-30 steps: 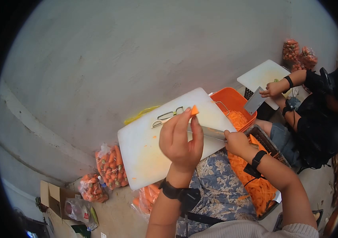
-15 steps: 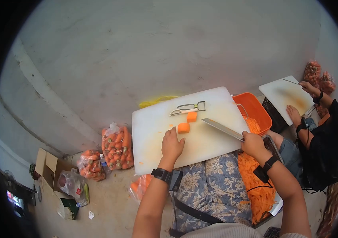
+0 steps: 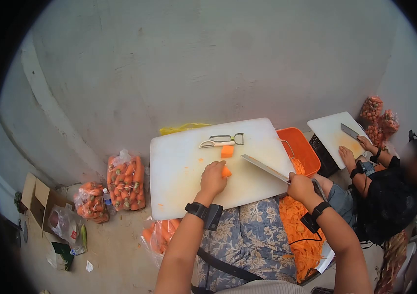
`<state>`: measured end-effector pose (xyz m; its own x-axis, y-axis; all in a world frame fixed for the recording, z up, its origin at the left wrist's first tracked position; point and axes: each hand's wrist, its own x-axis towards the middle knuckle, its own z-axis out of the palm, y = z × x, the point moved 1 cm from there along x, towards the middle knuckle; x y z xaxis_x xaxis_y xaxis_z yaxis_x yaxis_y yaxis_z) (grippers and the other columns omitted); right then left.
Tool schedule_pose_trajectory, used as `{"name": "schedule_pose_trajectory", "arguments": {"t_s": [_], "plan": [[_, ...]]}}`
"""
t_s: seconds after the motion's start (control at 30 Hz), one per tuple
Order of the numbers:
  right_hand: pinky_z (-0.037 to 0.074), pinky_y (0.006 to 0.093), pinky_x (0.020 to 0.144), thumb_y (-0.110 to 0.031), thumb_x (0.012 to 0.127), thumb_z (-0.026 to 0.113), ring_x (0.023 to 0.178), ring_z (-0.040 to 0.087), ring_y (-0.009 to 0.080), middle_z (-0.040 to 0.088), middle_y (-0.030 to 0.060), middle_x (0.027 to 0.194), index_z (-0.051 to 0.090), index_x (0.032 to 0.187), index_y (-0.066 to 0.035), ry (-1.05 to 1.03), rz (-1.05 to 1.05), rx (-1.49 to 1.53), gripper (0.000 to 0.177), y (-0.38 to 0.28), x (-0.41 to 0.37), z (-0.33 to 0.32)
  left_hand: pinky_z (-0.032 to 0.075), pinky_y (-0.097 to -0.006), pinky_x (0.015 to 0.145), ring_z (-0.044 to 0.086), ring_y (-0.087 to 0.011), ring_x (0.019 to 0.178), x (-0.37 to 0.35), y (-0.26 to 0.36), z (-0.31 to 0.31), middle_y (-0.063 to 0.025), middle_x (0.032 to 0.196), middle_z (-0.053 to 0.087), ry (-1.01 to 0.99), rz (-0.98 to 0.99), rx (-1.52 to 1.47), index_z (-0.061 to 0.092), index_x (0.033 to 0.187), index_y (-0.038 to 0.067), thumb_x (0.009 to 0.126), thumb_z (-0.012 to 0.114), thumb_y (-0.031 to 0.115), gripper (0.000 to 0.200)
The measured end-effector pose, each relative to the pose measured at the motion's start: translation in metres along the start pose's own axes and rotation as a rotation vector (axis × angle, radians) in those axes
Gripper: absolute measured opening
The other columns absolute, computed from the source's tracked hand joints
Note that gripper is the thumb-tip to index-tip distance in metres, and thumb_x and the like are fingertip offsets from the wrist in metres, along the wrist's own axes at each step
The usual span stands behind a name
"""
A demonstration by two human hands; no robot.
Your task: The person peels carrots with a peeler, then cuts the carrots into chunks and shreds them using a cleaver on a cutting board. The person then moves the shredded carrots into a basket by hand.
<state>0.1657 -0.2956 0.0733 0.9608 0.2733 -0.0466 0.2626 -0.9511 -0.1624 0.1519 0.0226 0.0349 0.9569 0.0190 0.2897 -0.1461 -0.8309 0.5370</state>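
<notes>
A soft floral cloth [image 3: 252, 235] covers the person's lap, with a heap of thin shredded carrot [image 3: 300, 230] beside it on the right. Resting on the lap is a smooth, white, rounded-corner cutting board [image 3: 184, 186], stained faintly orange. The left hand [image 3: 212, 180] curls its fingertips over a stubby carrot chunk [image 3: 226, 172], pinning it to the board just beyond the knuckles. The right hand [image 3: 300, 187] is closed around the handle of a knife [image 3: 266, 168], whose long flat steel blade slants toward that chunk, just beside it. Farther up lie a second chunk [image 3: 227, 151] and a metal peeler [image 3: 220, 141], and an orange plastic basket [image 3: 304, 147] sits off the board's right edge.
</notes>
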Motion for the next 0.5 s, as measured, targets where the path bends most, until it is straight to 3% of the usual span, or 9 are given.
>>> {"name": "schedule_pose_trajectory", "arguments": {"t_s": [0.13, 0.23, 0.3, 0.5], "plan": [[0.053, 0.0492, 0.070, -0.009, 0.077, 0.058, 0.078, 0.067, 0.0397, 0.067, 0.0234, 0.079, 0.059, 0.095, -0.001, 0.030, -0.022, -0.023, 0.019, 0.004, -0.001, 0.010, 0.044, -0.0432, 0.099, 0.053, -0.0357, 0.118, -0.042, 0.011, -0.032, -0.0180, 0.122, 0.060, -0.112, -0.126, -0.046, 0.057, 0.123, 0.003, 0.074, 0.071, 0.004, 0.052], [0.053, 0.0480, 0.067, -0.008, 0.077, 0.060, 0.074, 0.067, 0.0392, 0.067, 0.0220, 0.077, 0.057, 0.094, -0.002, 0.076, -0.060, -0.052, 0.018, 0.003, -0.005, 0.017, 0.044, -0.0434, 0.101, 0.051, -0.0362, 0.122, -0.078, 0.004, -0.048, -0.0189, 0.127, 0.057, -0.173, -0.065, -0.126, 0.054, 0.126, 0.002, 0.075, 0.066, -0.002, 0.053], [0.054, 0.0468, 0.065, -0.007, 0.076, 0.062, 0.070, 0.067, 0.0387, 0.067, 0.0208, 0.075, 0.057, 0.093, -0.002, 0.119, -0.068, -0.091, 0.018, 0.000, -0.010, 0.019, 0.042, -0.0427, 0.102, 0.048, -0.0365, 0.125, -0.097, 0.000, -0.054, -0.0213, 0.131, 0.054, -0.073, 0.077, -0.035, 0.052, 0.129, 0.002, 0.077, 0.060, -0.005, 0.053], [0.053, 0.0461, 0.063, -0.013, 0.076, 0.068, 0.068, 0.066, 0.0376, 0.066, 0.0193, 0.073, 0.060, 0.086, -0.002, 0.185, -0.102, -0.069, 0.017, -0.016, -0.020, 0.005, 0.044, -0.0430, 0.098, 0.053, -0.0387, 0.114, -0.126, 0.010, -0.050, -0.0187, 0.122, 0.057, 0.210, 0.017, -0.208, 0.057, 0.122, 0.002, 0.078, 0.070, 0.007, 0.046]]}}
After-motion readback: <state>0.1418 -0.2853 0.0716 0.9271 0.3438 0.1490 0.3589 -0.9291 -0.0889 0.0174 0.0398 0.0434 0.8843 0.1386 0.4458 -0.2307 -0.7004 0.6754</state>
